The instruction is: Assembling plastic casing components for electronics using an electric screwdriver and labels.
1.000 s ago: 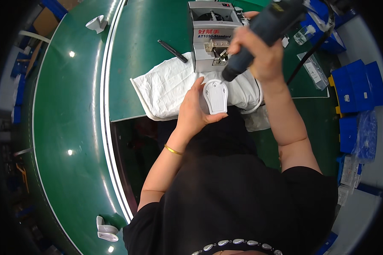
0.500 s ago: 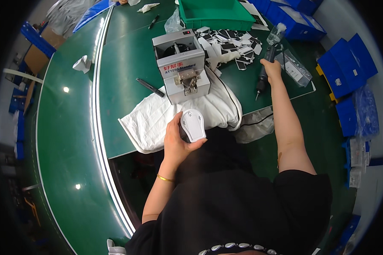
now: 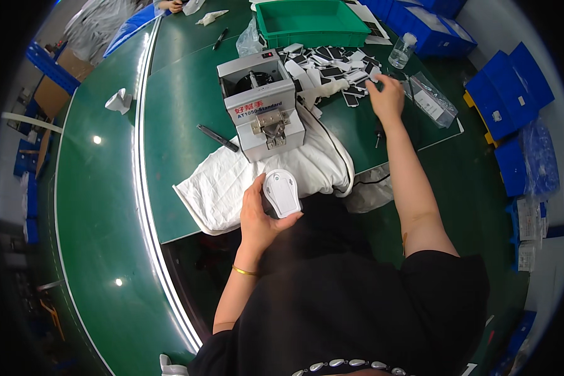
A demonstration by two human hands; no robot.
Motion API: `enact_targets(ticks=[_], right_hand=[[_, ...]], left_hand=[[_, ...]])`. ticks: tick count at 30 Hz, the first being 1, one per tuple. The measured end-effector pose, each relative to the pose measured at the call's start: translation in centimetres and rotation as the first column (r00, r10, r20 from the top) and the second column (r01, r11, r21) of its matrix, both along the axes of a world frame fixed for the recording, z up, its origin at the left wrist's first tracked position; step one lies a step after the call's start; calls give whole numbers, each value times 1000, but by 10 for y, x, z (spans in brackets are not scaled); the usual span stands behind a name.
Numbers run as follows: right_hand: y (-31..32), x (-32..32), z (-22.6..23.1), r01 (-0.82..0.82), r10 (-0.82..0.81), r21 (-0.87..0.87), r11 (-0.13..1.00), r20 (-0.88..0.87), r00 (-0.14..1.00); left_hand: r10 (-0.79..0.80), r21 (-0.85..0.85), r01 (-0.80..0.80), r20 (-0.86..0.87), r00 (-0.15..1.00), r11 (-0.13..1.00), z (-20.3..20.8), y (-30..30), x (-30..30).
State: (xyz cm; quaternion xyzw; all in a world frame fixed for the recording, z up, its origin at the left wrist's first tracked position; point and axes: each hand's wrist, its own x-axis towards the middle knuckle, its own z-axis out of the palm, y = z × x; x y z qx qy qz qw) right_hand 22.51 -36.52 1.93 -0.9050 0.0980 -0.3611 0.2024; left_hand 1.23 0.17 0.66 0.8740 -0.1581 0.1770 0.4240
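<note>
My left hand [image 3: 257, 213] is closed round a white plastic housing [image 3: 282, 193], rounded at the top and narrower below, its recessed face with small holes turned up. It is held above the front edge of the table. My right hand [image 3: 388, 99] is at the right of a heap of small white and black flat pieces [image 3: 332, 66], its thumb and fingers apart, with nothing visible between them. The dark power screwdriver [image 3: 378, 131] is mostly hidden behind my right forearm; its lower end and bit show.
A grey screw feeder [image 3: 269, 106] stands on white cloth [image 3: 216, 191], a black pen [image 3: 217, 138] beside it. Behind are a green tray [image 3: 313, 37] and a clear cup [image 3: 401, 56]. Blue bins [image 3: 514, 94] are at the right. Another person's hand [image 3: 171, 5] shows at the far edge.
My right hand has let go of the power screwdriver and moved left to the edge of the heap. My left hand still holds the white housing, slightly lower in view.
</note>
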Motion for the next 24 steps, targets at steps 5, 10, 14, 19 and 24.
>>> enact_targets(ticks=[5,10,14,19,24], right_hand=[[47,17,-2,-267,279,85,960,-202,939],[54,16,6,-226,176,-146,963,-294,940],[53,-18,34,-362,321,-145,921,-246,915],[83,-99,88,-499,472,-24,866,-287,833],[116,-145,101,-808,844,252,533,-215,490]], left_hand=[[10,1,-10,31,999,1000,-5,0,-2],[5,-28,-5,-1,1000,1000,-4,-2,-3],[-5,-67,2,-51,999,998,-2,2,-2],[-173,14,173,44,984,985,35,-6,0],[-295,-151,277,-116,948,949,34,-32,18]])
